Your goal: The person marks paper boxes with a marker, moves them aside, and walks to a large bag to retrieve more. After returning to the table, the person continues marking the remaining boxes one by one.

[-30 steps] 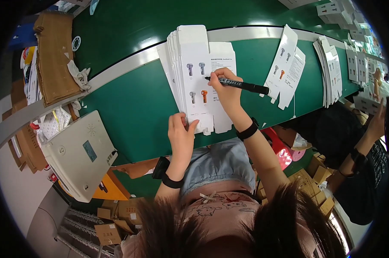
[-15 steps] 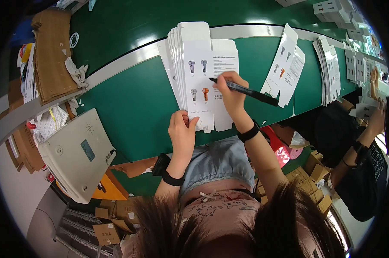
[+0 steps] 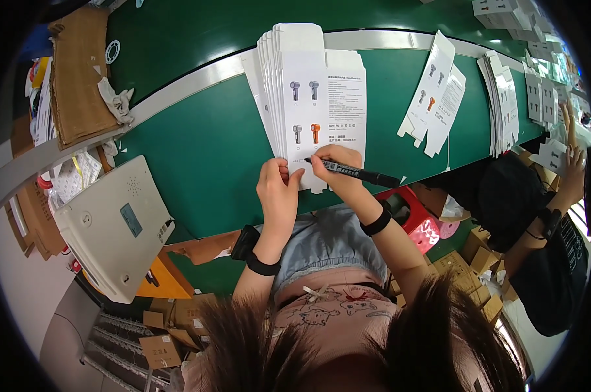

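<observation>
Green table (image 3: pixel 197 183) overlaid by stack of flat white cartons (image 3: pixel 302 49), placed just ahead of person; text panel (image 3: pixel 346 108) exposed at right. Stack edges slightly fanned at left. Left hand (image 3: pixel 277 193) set at lower left corner, fingers curled, thumb on face; pinch cannot be confirmed. Black marker (image 3: pixel 377 176) pinched in right hand (image 3: pixel 343 157). Fan pictures (image 3: pixel 316 134) printed in two rows, one orange. Tip now shifted from between rows to lower tick box (image 3: pixel 302 161); marking apparently redirected there.

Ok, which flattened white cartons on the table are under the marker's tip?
The leftmost stack, with the left hand at its lower edge and the right hand holding the black marker over it; the other flattened cartons there lie farther right.
</observation>
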Available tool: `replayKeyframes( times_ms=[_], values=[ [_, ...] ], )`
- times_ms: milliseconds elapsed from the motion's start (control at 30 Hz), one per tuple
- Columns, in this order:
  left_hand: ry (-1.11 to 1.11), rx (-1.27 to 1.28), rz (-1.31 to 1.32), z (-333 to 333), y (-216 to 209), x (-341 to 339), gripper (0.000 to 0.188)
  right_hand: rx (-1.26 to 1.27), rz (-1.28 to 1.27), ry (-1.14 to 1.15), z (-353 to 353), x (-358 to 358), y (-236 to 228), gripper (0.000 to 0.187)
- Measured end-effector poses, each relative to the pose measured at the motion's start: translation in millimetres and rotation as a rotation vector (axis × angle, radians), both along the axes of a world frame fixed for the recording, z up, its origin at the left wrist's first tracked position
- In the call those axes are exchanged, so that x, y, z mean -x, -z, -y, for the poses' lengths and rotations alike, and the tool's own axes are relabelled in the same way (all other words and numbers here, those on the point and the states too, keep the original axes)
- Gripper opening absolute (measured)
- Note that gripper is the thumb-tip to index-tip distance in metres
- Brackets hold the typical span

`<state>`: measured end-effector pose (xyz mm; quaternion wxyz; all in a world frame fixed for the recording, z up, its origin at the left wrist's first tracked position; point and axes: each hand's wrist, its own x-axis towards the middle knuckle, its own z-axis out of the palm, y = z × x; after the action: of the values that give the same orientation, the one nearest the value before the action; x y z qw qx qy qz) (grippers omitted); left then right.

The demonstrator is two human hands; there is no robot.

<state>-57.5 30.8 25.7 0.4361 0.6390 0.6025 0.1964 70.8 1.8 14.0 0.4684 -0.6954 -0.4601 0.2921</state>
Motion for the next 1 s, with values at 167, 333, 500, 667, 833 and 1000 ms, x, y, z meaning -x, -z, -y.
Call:
replayKeyframes(
  times_ms=[167,333,500,667,833,1000],
  values=[
    [-0.008,0.011,0.002,-0.1,-1.1,-0.3,0.025,0.001,-0.099,0.245,-24.0,-20.2,14.3,0.007],
    [0.006,-0.014,0.025,1.7,-0.5,-0.1,0.025,0.055,-0.102,0.227,-50.8,-28.3,10.7,0.008],
    [0.000,0.009,0.026,-0.8,-2.1,-0.9,0.025,0.046,-0.122,0.244,-56.2,-25.0,11.4,0.010],
    [0.015,-0.020,0.037,0.3,0.4,-0.3,0.024,0.036,-0.083,0.228,-57.3,-24.7,9.7,0.011],
    [0.005,-0.021,0.039,-0.1,0.3,-1.0,0.024,0.059,-0.034,0.205,-57.4,-25.2,8.6,0.009],
    [-0.012,-0.011,0.034,0.6,0.2,-0.4,0.024,0.007,-0.139,0.231,-41.6,-27.9,3.2,0.006]
  ],
)
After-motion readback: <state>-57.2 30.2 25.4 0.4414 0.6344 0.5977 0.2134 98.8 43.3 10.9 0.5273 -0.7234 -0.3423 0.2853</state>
